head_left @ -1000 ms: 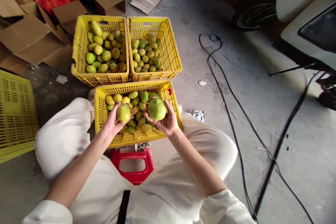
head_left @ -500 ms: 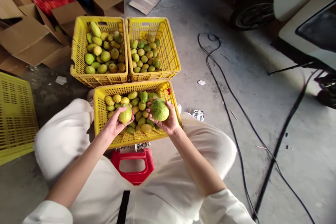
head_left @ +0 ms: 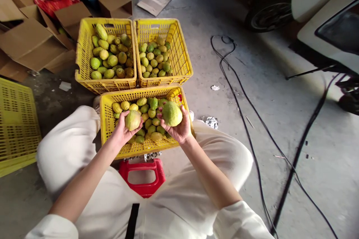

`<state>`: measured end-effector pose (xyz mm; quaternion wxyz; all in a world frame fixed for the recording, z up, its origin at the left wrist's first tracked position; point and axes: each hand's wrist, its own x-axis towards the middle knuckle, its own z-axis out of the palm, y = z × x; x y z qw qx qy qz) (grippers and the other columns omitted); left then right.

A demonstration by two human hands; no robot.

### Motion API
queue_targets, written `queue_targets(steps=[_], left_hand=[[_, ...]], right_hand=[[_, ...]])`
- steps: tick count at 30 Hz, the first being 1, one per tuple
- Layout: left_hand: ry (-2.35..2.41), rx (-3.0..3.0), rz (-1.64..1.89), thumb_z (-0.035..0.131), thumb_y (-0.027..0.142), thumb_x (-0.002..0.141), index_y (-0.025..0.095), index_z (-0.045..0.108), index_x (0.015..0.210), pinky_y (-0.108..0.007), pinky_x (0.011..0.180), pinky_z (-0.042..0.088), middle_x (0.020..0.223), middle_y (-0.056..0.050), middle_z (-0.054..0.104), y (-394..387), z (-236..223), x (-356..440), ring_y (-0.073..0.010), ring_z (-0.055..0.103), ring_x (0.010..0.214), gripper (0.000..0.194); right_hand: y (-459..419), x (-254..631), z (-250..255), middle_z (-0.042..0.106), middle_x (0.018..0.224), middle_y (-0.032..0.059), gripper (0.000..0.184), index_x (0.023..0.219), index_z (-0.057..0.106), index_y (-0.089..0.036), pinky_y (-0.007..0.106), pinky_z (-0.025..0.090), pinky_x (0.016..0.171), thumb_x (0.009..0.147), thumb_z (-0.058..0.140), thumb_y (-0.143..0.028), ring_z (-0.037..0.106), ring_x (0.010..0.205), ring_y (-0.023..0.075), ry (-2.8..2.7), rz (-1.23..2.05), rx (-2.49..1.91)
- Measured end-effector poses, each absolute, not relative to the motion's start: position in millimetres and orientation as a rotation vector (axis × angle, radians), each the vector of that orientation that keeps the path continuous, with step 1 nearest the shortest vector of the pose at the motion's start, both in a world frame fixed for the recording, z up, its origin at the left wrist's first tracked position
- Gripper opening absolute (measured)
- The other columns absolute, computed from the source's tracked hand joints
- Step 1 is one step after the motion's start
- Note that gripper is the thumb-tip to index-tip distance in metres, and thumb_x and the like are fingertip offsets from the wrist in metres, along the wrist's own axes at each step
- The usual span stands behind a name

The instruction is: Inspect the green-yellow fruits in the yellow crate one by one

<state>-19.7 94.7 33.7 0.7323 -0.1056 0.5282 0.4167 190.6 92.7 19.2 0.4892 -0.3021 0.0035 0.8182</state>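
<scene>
In my left hand [head_left: 123, 129] rests a round, yellow-green fruit [head_left: 132, 120], its thumb and fingers curled around the sides. My right hand [head_left: 181, 129] grips a larger, greener fruit [head_left: 172, 114], the fingers bent round its lower side and edges. Both fruits are held above the near yellow crate [head_left: 146, 91], apart from each other. Inside that crate lie several smaller yellow and green fruits [head_left: 152, 113], partly covered by my hands. The exact kind of fruit is not clear.
Beyond stand a left yellow crate [head_left: 105, 86] and a right yellow crate [head_left: 183, 50], both holding fruit. A red plastic stool [head_left: 142, 186] is between my legs. Cardboard boxes [head_left: 30, 41] pile up at left. Black cables [head_left: 246, 108] cross the floor; a white vehicle [head_left: 322, 7] stands right.
Both fruits have been turned in my hands and now show paler sides. The right one has risen slightly. The crates have not moved.
</scene>
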Motion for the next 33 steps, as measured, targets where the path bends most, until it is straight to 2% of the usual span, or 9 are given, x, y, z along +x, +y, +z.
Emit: queue_targets(steps=[4, 8, 11, 14, 17, 22, 27, 30, 33], left_hand=[[1.057, -0.231, 0.868, 0.043, 0.037, 0.103, 0.015, 0.065, 0.104, -0.017, 0.036, 0.046, 0.077, -0.011, 0.068, 95.3, 36.4, -22.8, -0.0168, 0.064, 0.058, 0.031], [1.001, -0.190, 0.834, 0.034, 0.041, 0.103, 0.014, 0.063, 0.092, -0.015, 0.026, 0.027, 0.069, -0.009, 0.063, 95.6, 38.7, -25.2, -0.0090, 0.044, 0.038, 0.041], [0.997, -0.187, 0.856, 0.040, 0.048, 0.103, 0.016, 0.064, 0.091, -0.016, 0.028, 0.034, 0.072, -0.009, 0.065, 95.4, 38.0, -25.2, -0.0086, 0.044, 0.038, 0.041], [1.061, -0.205, 0.909, 0.055, 0.042, 0.099, 0.016, 0.066, 0.100, -0.021, 0.043, 0.054, 0.079, -0.009, 0.069, 95.0, 36.6, -23.6, -0.0147, 0.063, 0.054, 0.028], [1.069, -0.233, 0.974, 0.056, 0.027, 0.095, 0.014, 0.066, 0.108, -0.024, 0.057, 0.061, 0.087, -0.010, 0.072, 93.9, 36.4, -21.2, -0.0186, 0.071, 0.071, 0.020], [1.089, -0.275, 1.068, 0.056, 0.023, 0.092, 0.017, 0.066, 0.105, -0.029, 0.067, 0.064, 0.090, -0.008, 0.070, 91.9, 34.4, -19.3, -0.0191, 0.069, 0.079, 0.017], [1.182, -0.230, 1.084, 0.062, 0.030, 0.093, 0.019, 0.064, 0.098, -0.028, 0.063, 0.062, 0.085, -0.004, 0.067, 93.1, 30.4, -21.0, -0.0175, 0.066, 0.072, 0.012], [1.116, -0.220, 1.033, 0.053, 0.036, 0.100, 0.015, 0.066, 0.104, -0.025, 0.062, 0.062, 0.086, -0.009, 0.071, 95.1, 30.6, -21.9, -0.0177, 0.069, 0.073, 0.025], [1.087, -0.263, 1.008, 0.043, 0.034, 0.104, 0.014, 0.068, 0.109, -0.026, 0.062, 0.063, 0.087, -0.012, 0.073, 97.3, 31.6, -22.9, -0.0187, 0.072, 0.073, 0.032]], right_hand=[[93.4, 190.8, 16.8, 0.076, 0.096, 0.0064, 0.035, 0.111, 0.065, -0.020, 0.026, 0.065, 0.064, 0.085, 0.071, -0.043, 0.072, 0.083, 0.0186, 0.024, 2.011, -0.704], [93.8, 186.5, 20.3, 0.077, 0.106, 0.0115, 0.040, 0.115, 0.064, -0.017, 0.036, 0.069, 0.077, 0.088, 0.065, -0.046, 0.075, 0.096, 0.0243, 0.042, 1.988, -0.768], [93.5, 184.1, 22.5, 0.076, 0.114, 0.0161, 0.042, 0.121, 0.063, -0.015, 0.049, 0.067, 0.089, 0.088, 0.059, -0.041, 0.073, 0.113, 0.0309, 0.026, 1.983, -0.747], [93.8, 185.2, 21.3, 0.075, 0.118, 0.0141, 0.041, 0.124, 0.061, -0.019, 0.053, 0.066, 0.091, 0.090, 0.058, -0.041, 0.071, 0.119, 0.0313, 0.028, 1.993, -0.721], [95.2, 189.0, 18.1, 0.076, 0.108, 0.0093, 0.040, 0.121, 0.061, -0.021, 0.038, 0.070, 0.076, 0.092, 0.062, -0.049, 0.075, 0.100, 0.0238, 0.105, 2.016, -0.703], [96.9, 191.2, 18.5, 0.075, 0.094, 0.0024, 0.035, 0.115, 0.061, -0.025, 0.017, 0.059, 0.051, 0.090, 0.066, -0.049, 0.071, 0.076, 0.0138, 0.121, 1.980, -0.687], [95.3, 187.1, 25.5, 0.077, 0.111, 0.0096, 0.037, 0.122, 0.060, -0.021, 0.033, 0.068, 0.071, 0.090, 0.058, -0.039, 0.076, 0.098, 0.0222, 0.134, 1.933, -0.721], [94.2, 185.6, 25.8, 0.076, 0.120, 0.0126, 0.041, 0.125, 0.059, -0.019, 0.045, 0.069, 0.084, 0.088, 0.056, -0.035, 0.074, 0.110, 0.0266, 0.100, 1.944, -0.700], [93.2, 186.2, 20.6, 0.077, 0.115, 0.0120, 0.040, 0.122, 0.060, -0.019, 0.046, 0.069, 0.086, 0.086, 0.063, -0.039, 0.074, 0.109, 0.0281, 0.061, 1.931, -0.726]])
